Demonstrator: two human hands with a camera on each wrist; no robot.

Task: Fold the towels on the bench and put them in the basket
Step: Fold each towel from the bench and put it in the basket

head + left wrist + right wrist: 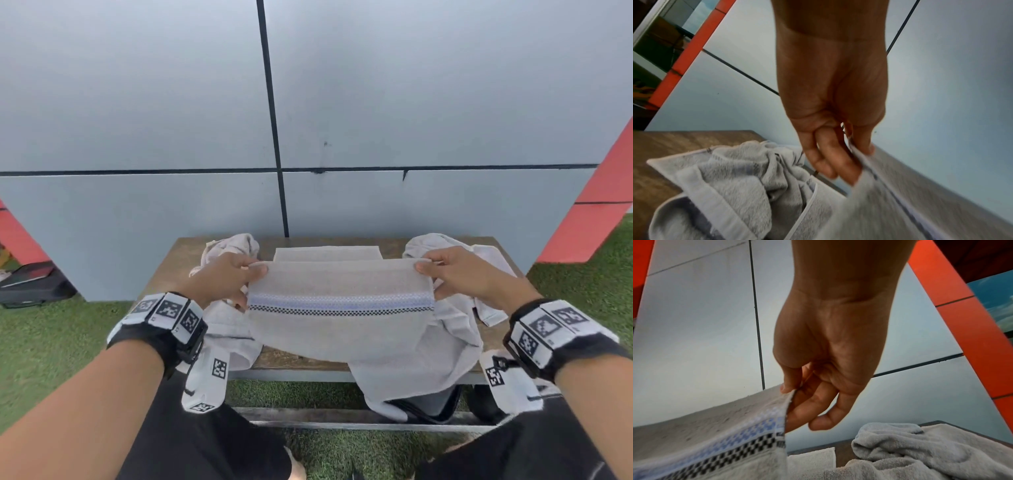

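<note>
I hold a grey towel (339, 329) (694, 434) with a blue band and a black checked stripe stretched above the wooden bench (164, 270). My left hand (233, 281) (840, 154) pinches its top left corner. At the top right corner, my right hand (452, 270) (807, 394) pinches the edge between thumb and fingers. The towel's lower part drapes over the bench's front edge. A folded towel (327, 254) (813, 457) lies flat behind it. Crumpled towels lie at the left (226, 250) (735, 186) and at the right (459, 308) (910, 447). No basket is in sight.
A grey panelled wall (411, 102) stands right behind the bench. Green turf (51, 342) surrounds it. A dark object (431, 407) sits under the bench at the right. A black case (30, 284) lies on the ground far left. Orange slanted panels (596, 205) flank the wall.
</note>
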